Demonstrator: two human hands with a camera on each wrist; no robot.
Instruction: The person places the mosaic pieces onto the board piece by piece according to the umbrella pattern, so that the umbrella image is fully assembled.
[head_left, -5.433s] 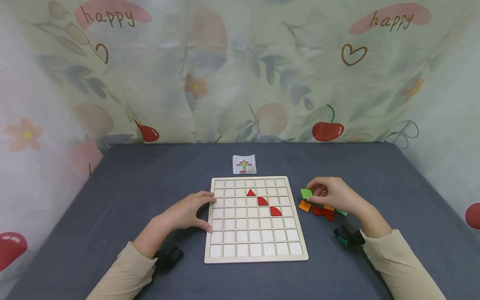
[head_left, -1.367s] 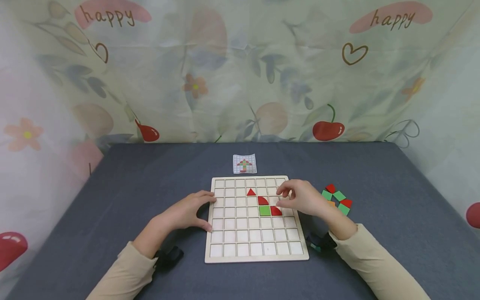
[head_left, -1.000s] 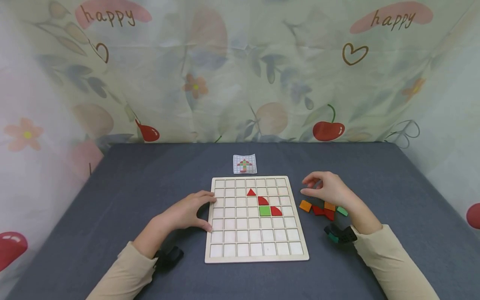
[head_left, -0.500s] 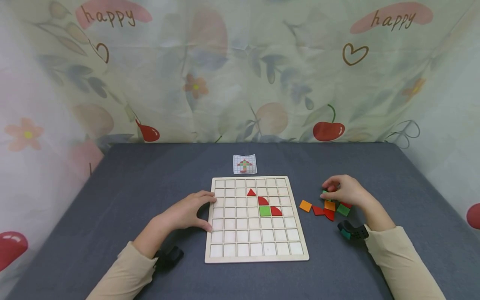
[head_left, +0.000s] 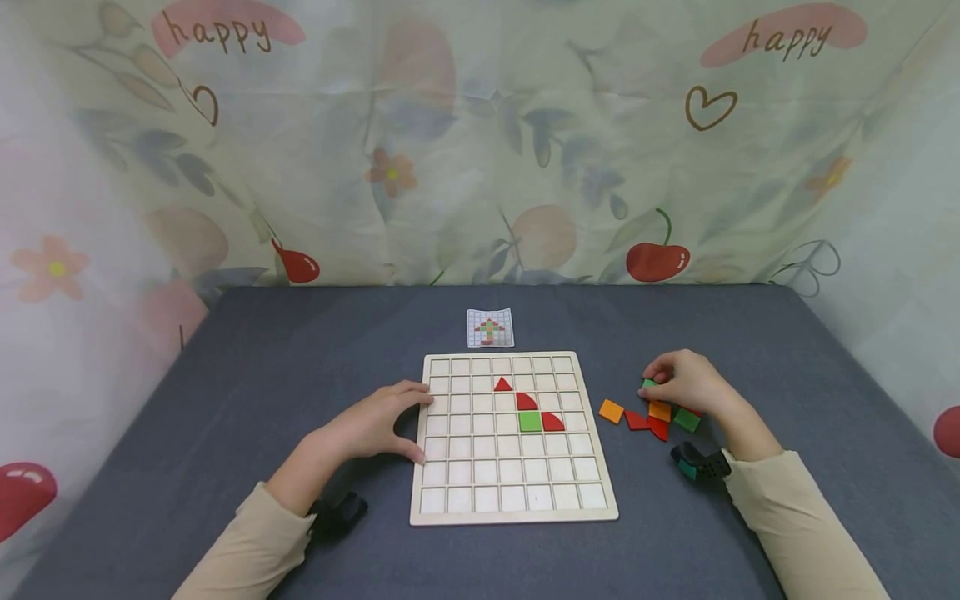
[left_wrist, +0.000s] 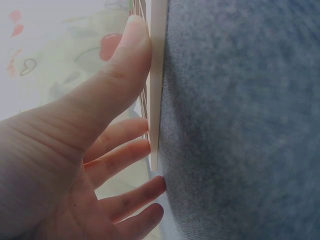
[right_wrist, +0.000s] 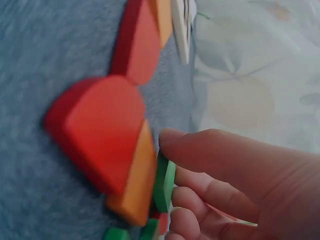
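My left hand (head_left: 378, 421) rests at the left edge of a wooden grid board (head_left: 513, 513), fingers spread and relaxed; the left wrist view shows its thumb (left_wrist: 134, 45) against the board's side. At the pile right of the board, my right hand (head_left: 690, 383) pinches a small green tile (right_wrist: 165, 182) between thumb and fingers, partly hidden by them. On the board sit a red triangle (head_left: 502, 385), two red quarter-round tiles, the upper (head_left: 526, 402) and the lower (head_left: 552, 422), and a green square (head_left: 529, 422) left of the lower one.
Close below my right hand lie an orange tile (head_left: 660, 411), red tiles (head_left: 637, 421) and another green tile (head_left: 686, 419). A second orange tile (head_left: 611, 411) lies nearer the board. Behind the board is a small printed pattern card (head_left: 490, 328). A patterned curtain (head_left: 480, 167) hangs behind the table.
The right hand took a light green square from the pile, which now sits on the board. It then moved back right and pinched another green tile. The left hand stayed put.
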